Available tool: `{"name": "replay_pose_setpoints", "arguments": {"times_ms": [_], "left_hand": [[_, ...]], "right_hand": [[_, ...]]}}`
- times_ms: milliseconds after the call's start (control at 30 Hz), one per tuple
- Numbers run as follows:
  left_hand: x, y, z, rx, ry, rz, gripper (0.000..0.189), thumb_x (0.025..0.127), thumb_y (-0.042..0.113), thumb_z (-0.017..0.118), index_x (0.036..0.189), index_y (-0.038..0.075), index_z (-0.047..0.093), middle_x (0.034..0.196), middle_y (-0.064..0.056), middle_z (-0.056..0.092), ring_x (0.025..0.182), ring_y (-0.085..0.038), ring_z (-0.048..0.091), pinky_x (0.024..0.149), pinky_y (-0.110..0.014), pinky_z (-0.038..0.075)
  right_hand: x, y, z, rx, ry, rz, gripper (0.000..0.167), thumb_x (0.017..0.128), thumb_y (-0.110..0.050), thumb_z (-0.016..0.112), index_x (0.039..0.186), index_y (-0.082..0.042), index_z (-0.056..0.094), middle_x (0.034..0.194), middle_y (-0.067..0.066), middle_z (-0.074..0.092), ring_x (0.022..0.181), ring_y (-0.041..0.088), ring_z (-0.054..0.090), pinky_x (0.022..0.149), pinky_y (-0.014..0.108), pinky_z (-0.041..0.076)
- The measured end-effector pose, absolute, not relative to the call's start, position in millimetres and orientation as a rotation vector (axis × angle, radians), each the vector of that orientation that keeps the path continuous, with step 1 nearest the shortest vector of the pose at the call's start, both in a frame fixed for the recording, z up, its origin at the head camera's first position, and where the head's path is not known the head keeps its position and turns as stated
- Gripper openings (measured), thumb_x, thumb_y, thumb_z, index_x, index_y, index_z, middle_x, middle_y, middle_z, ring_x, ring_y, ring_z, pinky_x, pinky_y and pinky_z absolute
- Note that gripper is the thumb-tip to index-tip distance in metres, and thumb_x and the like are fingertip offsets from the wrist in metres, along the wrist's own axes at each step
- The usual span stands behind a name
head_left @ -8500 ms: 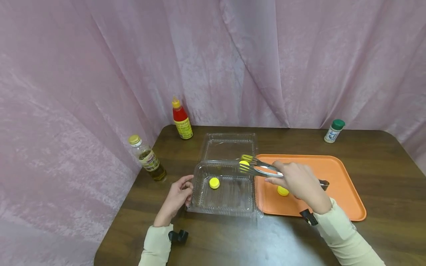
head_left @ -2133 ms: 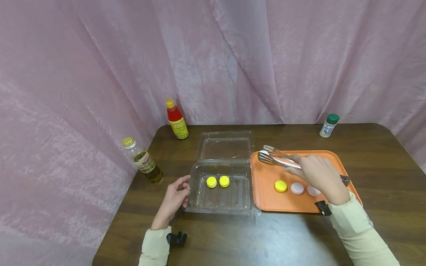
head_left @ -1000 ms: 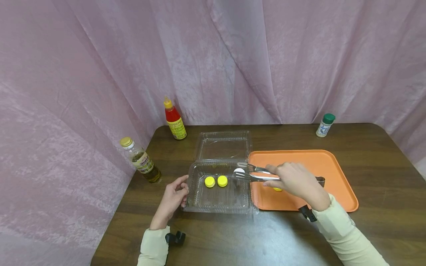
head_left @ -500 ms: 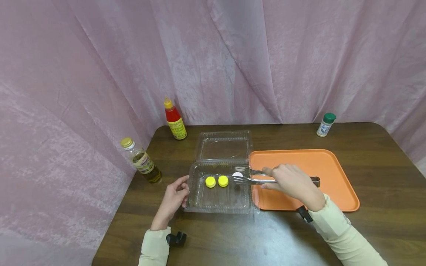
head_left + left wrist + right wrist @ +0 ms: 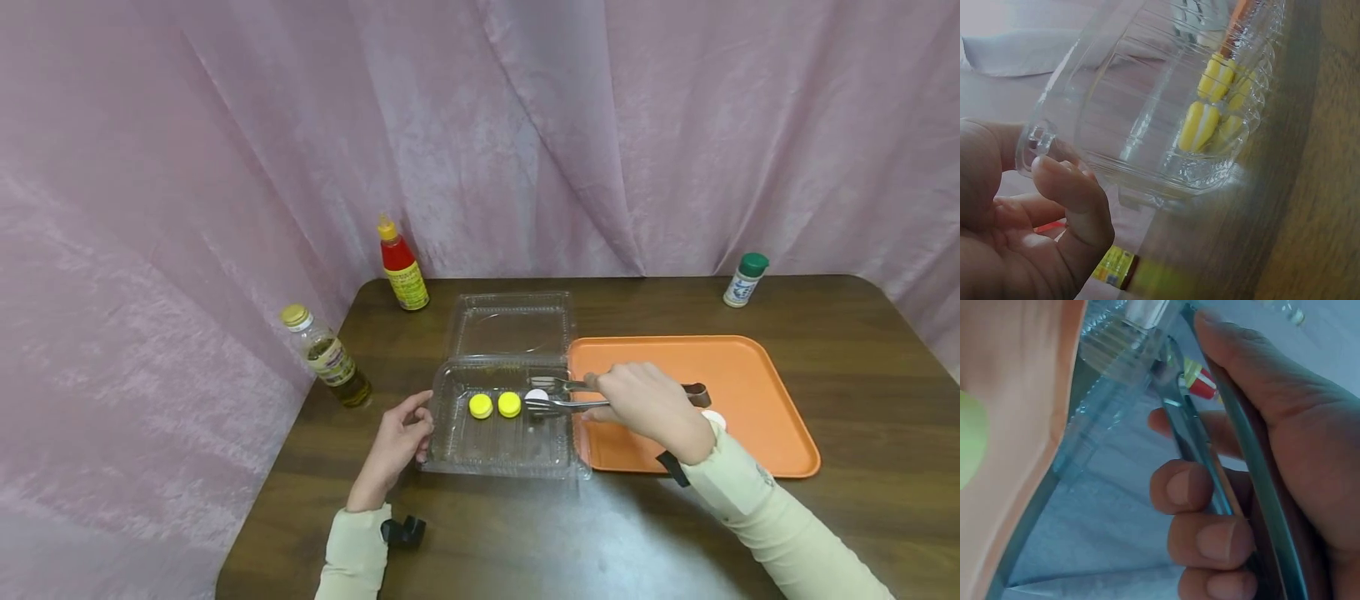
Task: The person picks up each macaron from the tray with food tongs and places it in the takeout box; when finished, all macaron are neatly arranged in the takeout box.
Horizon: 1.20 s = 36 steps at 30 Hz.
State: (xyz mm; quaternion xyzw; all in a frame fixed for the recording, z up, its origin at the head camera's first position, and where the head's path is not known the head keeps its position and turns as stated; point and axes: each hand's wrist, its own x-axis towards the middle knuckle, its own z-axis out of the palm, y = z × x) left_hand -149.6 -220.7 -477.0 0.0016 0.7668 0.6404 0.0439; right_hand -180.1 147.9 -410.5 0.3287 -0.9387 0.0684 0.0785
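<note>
My left hand [image 5: 397,437] pinches the left rim of a clear plastic clamshell container [image 5: 498,469], thumb and finger on its edge in the left wrist view. My right hand [image 5: 651,410] grips metal tongs [image 5: 572,405], with its fingers curled round both arms. Inside the container, the tongs' slotted tips stand on either side of a white macaron [image 5: 536,396]; whether they still squeeze it, I cannot tell. Two yellow macarons, one left [image 5: 481,406] and one middle [image 5: 509,405], lie in a row beside it. The container's lid [image 5: 513,327] lies folded back.
An orange tray [image 5: 720,362] adjoins the container on the right. On it are a white macaron [image 5: 716,418], partly behind the right wrist, and a yellow one [image 5: 971,439]. An oil bottle [image 5: 335,367], a red sauce bottle [image 5: 406,279] and a green-capped shaker [image 5: 742,283] stand around.
Since the earliest frame, a second yellow macaron has come to lie in the container. The tongs have carried a white macaron from the tray's back left corner into it. The left hand stays put.
</note>
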Motion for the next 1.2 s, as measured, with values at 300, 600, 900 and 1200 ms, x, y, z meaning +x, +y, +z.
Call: {"name": "replay_pose_setpoints", "arguments": {"times_ms": [300, 600, 900, 1200], "left_hand": [[-150.9, -217.9, -477.3, 0.018, 2.34, 1.954, 0.055, 0.089, -0.011, 0.052, 0.144, -0.009, 0.046, 0.088, -0.007, 0.052, 0.054, -0.012, 0.046, 0.042, -0.022, 0.041], [-151.6, -215.5, -474.9, 0.009, 2.351, 1.947, 0.054, 0.088, -0.012, 0.052, 0.143, -0.008, 0.049, 0.087, -0.009, 0.052, 0.054, -0.012, 0.046, 0.042, -0.022, 0.041], [-150.8, -214.7, -472.8, -0.002, 2.356, 1.947, 0.054, 0.089, -0.013, 0.051, 0.143, -0.009, 0.048, 0.088, -0.009, 0.052, 0.055, -0.011, 0.046, 0.043, -0.021, 0.041], [-147.7, -217.5, -472.1, -0.017, 2.35, 1.948, 0.053, 0.09, -0.012, 0.051, 0.143, -0.008, 0.048, 0.088, -0.009, 0.051, 0.055, -0.011, 0.046, 0.043, -0.021, 0.041]], "right_hand": [[-183.1, 139.6, -402.3, 0.999, -2.798, 0.036, 0.04, 0.076, -0.044, 0.085, 0.067, -0.017, 0.056, 0.055, -0.006, 0.038, 0.045, 0.008, 0.036, 0.037, 0.026, 0.028], [-185.4, 134.4, -403.6, 1.033, -2.743, -0.002, 0.041, 0.072, -0.042, 0.088, 0.067, -0.016, 0.057, 0.056, -0.006, 0.039, 0.047, 0.008, 0.036, 0.038, 0.027, 0.032], [-184.5, 131.9, -393.6, 1.033, -2.784, -0.041, 0.043, 0.071, -0.042, 0.089, 0.066, -0.015, 0.056, 0.056, -0.006, 0.041, 0.049, 0.008, 0.038, 0.039, 0.028, 0.037], [-176.0, 139.5, -383.0, 0.98, -2.885, 0.099, 0.039, 0.078, -0.045, 0.084, 0.084, -0.011, 0.065, 0.053, -0.005, 0.038, 0.045, 0.009, 0.036, 0.039, 0.024, 0.027]]}}
